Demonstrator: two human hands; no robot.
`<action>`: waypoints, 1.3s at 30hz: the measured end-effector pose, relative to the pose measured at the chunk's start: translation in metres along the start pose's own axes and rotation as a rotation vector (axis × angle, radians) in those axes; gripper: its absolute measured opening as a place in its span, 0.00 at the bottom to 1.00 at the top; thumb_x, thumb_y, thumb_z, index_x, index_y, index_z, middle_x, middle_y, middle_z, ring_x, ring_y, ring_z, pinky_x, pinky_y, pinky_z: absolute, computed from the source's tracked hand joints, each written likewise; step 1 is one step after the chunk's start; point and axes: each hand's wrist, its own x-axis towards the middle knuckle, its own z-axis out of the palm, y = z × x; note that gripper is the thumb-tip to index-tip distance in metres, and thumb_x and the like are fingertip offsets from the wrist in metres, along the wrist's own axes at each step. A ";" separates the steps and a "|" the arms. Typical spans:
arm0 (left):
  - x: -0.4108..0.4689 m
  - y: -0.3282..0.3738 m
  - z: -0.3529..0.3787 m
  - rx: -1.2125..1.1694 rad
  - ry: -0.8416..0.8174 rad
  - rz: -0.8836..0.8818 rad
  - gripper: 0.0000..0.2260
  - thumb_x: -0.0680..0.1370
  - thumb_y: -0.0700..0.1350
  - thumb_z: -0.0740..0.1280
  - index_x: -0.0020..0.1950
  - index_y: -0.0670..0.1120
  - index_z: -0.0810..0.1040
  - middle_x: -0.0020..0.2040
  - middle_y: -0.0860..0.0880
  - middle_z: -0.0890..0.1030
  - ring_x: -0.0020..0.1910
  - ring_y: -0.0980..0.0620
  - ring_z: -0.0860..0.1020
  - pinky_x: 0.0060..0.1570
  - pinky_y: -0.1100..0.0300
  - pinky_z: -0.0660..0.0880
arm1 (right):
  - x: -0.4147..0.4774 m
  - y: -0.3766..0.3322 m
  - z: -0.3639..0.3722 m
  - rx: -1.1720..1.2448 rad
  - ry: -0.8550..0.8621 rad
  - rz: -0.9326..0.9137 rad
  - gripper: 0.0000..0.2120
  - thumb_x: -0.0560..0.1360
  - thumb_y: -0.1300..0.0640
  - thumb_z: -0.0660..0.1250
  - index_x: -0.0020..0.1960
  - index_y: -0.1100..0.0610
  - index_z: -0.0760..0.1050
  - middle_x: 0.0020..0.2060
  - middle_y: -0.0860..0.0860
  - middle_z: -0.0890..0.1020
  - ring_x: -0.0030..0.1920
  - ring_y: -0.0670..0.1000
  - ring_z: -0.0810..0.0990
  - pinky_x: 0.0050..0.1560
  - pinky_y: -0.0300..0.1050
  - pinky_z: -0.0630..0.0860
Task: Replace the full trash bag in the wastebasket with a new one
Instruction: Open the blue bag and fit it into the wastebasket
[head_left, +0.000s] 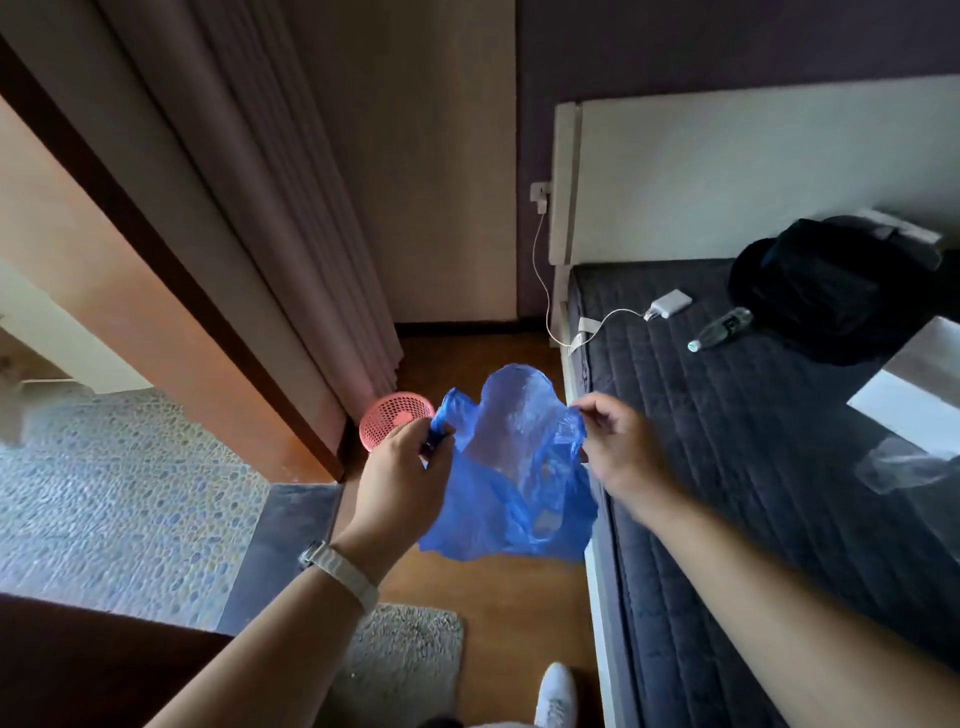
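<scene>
A thin blue plastic trash bag (519, 467) hangs in the air between my hands, its mouth spread wide and billowing upward. My left hand (402, 467) pinches the bag's left rim; a watch with a pale strap sits on that wrist. My right hand (618, 447) pinches the right rim between thumb and fingers. A small pink mesh wastebasket (392, 415) stands on the wooden floor just beyond my left hand, by the curtain's foot. I see no liner in it, and my left hand covers its near rim.
A bed with a dark quilted mattress (727, 441) runs along the right, carrying a black backpack (821, 286), a water bottle (719, 329) and a white charger (670, 302) on a cable. A curtain (291, 234) hangs at left. A grey mat (410, 660) and my white shoe (556, 696) lie below.
</scene>
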 end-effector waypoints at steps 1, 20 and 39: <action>0.012 0.003 0.006 0.002 0.000 -0.002 0.04 0.76 0.44 0.68 0.42 0.45 0.78 0.35 0.51 0.77 0.34 0.49 0.74 0.33 0.55 0.70 | 0.015 0.002 -0.004 -0.003 0.005 -0.016 0.04 0.72 0.51 0.64 0.41 0.50 0.77 0.32 0.49 0.80 0.34 0.47 0.76 0.39 0.54 0.76; 0.267 -0.054 0.103 -0.060 0.042 -0.073 0.12 0.75 0.40 0.69 0.36 0.49 0.70 0.31 0.57 0.71 0.31 0.62 0.70 0.30 0.70 0.61 | 0.289 0.035 0.038 -0.002 -0.058 0.169 0.06 0.72 0.58 0.62 0.38 0.52 0.76 0.31 0.49 0.80 0.35 0.49 0.77 0.38 0.47 0.72; 0.446 -0.224 0.090 -0.033 0.155 -0.585 0.07 0.76 0.44 0.65 0.38 0.44 0.74 0.33 0.48 0.78 0.35 0.44 0.75 0.33 0.54 0.69 | 0.528 0.039 0.231 -0.105 -0.462 0.247 0.10 0.77 0.65 0.62 0.40 0.56 0.76 0.32 0.53 0.79 0.30 0.44 0.75 0.35 0.41 0.73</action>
